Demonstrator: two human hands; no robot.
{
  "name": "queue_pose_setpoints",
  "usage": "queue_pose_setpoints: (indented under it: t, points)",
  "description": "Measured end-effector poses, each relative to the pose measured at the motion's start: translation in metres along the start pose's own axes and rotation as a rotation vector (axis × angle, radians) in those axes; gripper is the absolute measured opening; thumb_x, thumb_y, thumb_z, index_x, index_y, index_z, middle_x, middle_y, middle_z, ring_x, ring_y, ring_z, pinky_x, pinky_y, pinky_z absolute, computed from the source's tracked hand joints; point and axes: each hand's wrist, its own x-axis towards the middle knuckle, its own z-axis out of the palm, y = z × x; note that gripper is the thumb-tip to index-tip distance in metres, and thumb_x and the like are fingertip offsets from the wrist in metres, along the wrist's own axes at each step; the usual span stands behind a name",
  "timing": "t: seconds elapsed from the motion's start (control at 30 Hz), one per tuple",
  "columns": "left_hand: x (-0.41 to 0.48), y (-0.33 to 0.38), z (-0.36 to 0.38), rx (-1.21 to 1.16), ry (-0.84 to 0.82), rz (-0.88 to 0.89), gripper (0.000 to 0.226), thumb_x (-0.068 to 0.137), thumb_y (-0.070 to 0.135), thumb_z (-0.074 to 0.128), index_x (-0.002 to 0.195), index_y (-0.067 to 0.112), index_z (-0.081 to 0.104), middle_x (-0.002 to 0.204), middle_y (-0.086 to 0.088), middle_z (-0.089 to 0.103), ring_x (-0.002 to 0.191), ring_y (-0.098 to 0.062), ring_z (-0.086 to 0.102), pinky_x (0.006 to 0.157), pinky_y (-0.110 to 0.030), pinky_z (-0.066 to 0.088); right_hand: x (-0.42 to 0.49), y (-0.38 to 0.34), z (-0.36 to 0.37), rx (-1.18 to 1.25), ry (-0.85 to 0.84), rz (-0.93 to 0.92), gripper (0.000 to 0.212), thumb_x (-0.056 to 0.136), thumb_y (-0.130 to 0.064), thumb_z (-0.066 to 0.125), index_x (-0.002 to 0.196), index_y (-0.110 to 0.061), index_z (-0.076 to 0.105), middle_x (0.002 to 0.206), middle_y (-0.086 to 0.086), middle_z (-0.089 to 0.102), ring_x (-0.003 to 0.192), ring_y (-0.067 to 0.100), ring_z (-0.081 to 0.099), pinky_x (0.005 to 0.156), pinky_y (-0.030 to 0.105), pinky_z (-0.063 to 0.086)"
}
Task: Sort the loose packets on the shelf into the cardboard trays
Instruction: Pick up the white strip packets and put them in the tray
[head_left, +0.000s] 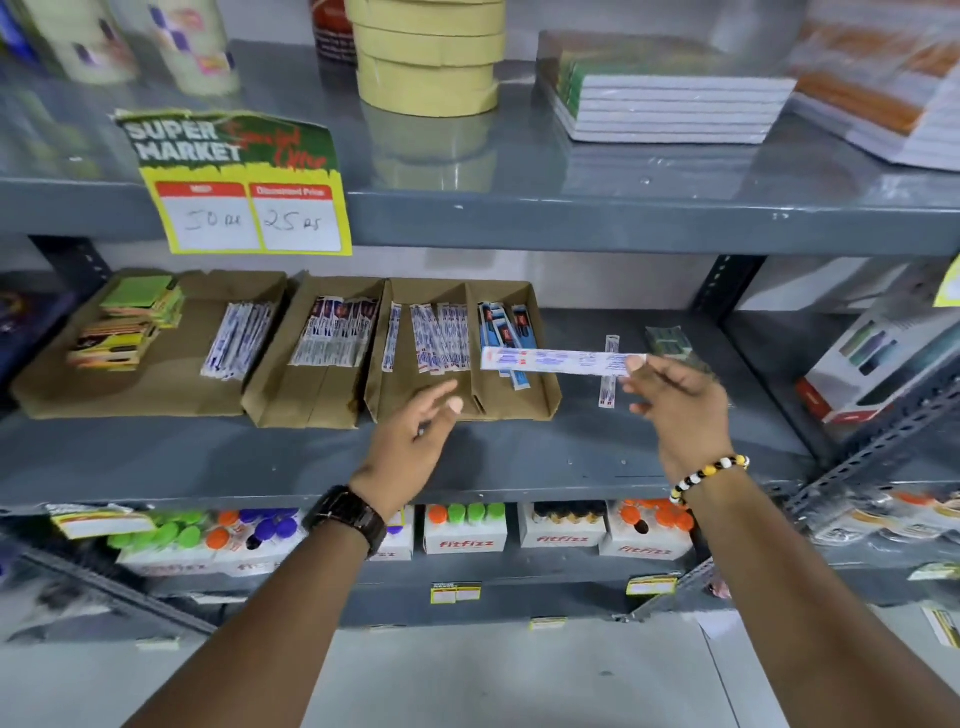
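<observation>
My right hand (675, 410) pinches one end of a long white packet (561, 359) and holds it level over the rightmost cardboard tray (545, 395). That tray holds blue packets (506, 327). My left hand (415, 447) hovers open just in front of the neighbouring tray (379, 400), which contains white striped packets (441, 338). Further left stand a tray (291, 400) with red-and-white packets (337, 332) and a wide tray (130, 400) with white packets (239, 338). One loose white packet (609, 371) lies on the grey shelf (649, 447) beside the trays, partly behind the held one.
Green and yellow pads (130, 327) lie in the wide tray. A dark green bundle (670, 340) sits behind my right hand. A white box (878, 358) stands at the right. Tape rolls (431, 52) and notebooks (670, 104) fill the upper shelf; bottle boxes (465, 530) sit below.
</observation>
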Motion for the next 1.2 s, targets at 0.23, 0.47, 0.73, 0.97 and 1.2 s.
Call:
queue_pose_setpoints:
  t: [0.23,0.47,0.73,0.97,1.2]
  points:
    - [-0.015,0.027,-0.018,-0.388,0.113,-0.135,0.015,0.095,0.037,0.063,0.108,0.034,0.07,0.112,0.012,0.071,0.109,-0.008,0.067,0.102,-0.044,0.052,-0.026,-0.006,0.02,0.031,-0.162,0.048,0.019,0.089,-0.021,0.07,0.104,-0.01,0.074,0.092,0.004,0.076,0.083,0.012,0.067,0.074,0.031,0.053]
    - [-0.021,0.035,-0.032,-0.464,0.172,-0.134,0.034,0.078,0.043,0.073,0.103,0.022,0.075,0.103,0.003,0.077,0.105,-0.013,0.07,0.099,-0.042,0.054,-0.032,-0.016,0.028,-0.015,-0.217,0.009,0.009,0.09,-0.022,0.069,0.095,-0.023,0.075,0.086,-0.004,0.078,0.082,0.006,0.07,0.075,0.033,0.054]
    - [-0.017,0.035,-0.037,-0.485,0.171,-0.133,0.028,0.08,0.041,0.073,0.102,0.025,0.076,0.105,0.002,0.077,0.108,-0.016,0.069,0.1,-0.044,0.053,-0.03,-0.016,0.031,-0.014,-0.22,0.024,0.01,0.09,-0.022,0.068,0.096,-0.021,0.076,0.088,-0.002,0.079,0.083,0.009,0.069,0.078,0.035,0.056]
    - [-0.014,0.033,-0.034,-0.5,0.187,-0.158,0.027,0.078,0.04,0.074,0.101,0.025,0.076,0.106,0.003,0.077,0.108,-0.015,0.07,0.1,-0.044,0.053,-0.027,-0.013,0.025,0.004,-0.27,0.081,0.014,0.089,-0.02,0.068,0.101,-0.014,0.075,0.089,0.005,0.077,0.083,0.017,0.068,0.078,0.036,0.056]
    - [-0.01,0.029,-0.034,-0.485,0.216,-0.184,0.02,0.085,0.036,0.074,0.1,0.023,0.077,0.103,0.003,0.078,0.109,-0.016,0.069,0.1,-0.043,0.053,-0.022,-0.006,0.014,-0.14,-0.405,0.046,0.01,0.086,-0.014,0.072,0.095,-0.013,0.076,0.089,0.013,0.075,0.078,0.017,0.065,0.07,0.031,0.054]
